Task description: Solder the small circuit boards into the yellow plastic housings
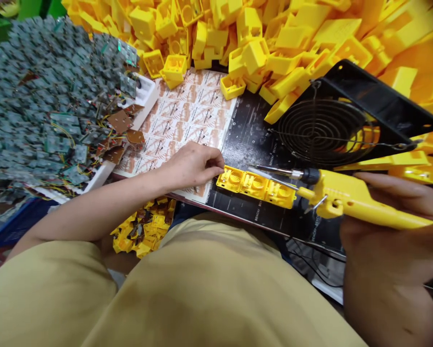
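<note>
Three open yellow plastic casings (254, 187) lie in a row near the front edge of the black mat. At the row's left end, my left hand (193, 164) has thumb and fingers pinched together against the first casing; whatever is between the fingertips is too small to make out. My right hand (386, 250) is wrapped around a yellow soldering gun (350, 193). Its metal tip and the thin feed tube beside it point left, above the casings. Part of my right hand is hidden behind the gun's body.
A black fan with a wire guard (314, 130) stands tilted behind the gun. Yellow casings (252, 58) are heaped along the back. Many grey-green circuit boards with wires (50, 96) are piled left, by a white foam tray (146, 103). More yellow parts (147, 229) sit below the table edge.
</note>
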{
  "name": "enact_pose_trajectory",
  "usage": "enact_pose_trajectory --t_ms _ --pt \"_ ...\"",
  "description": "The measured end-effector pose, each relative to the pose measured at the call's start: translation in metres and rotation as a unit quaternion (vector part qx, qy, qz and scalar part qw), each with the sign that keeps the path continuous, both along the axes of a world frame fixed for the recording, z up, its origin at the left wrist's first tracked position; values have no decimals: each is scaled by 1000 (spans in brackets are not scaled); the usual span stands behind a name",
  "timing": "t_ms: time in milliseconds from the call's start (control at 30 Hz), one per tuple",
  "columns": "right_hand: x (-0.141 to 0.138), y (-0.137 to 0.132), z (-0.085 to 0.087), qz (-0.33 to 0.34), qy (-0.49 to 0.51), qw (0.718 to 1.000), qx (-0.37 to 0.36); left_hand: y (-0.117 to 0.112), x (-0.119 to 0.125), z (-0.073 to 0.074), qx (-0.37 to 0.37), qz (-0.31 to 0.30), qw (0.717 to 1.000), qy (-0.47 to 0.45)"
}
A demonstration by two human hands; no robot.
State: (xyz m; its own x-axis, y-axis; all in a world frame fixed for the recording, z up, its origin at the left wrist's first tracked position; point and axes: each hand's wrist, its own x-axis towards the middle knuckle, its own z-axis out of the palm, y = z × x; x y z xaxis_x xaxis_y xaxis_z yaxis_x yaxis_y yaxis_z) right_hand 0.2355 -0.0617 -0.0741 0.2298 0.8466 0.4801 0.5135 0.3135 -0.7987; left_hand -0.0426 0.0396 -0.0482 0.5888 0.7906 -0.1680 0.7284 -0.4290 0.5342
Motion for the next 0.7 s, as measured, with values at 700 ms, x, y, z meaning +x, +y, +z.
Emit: enact_pose_trajectory --t_ms 700 --pt "-20 -1 28 232 -216 948 18 6 25 17 117 -154 960 203"
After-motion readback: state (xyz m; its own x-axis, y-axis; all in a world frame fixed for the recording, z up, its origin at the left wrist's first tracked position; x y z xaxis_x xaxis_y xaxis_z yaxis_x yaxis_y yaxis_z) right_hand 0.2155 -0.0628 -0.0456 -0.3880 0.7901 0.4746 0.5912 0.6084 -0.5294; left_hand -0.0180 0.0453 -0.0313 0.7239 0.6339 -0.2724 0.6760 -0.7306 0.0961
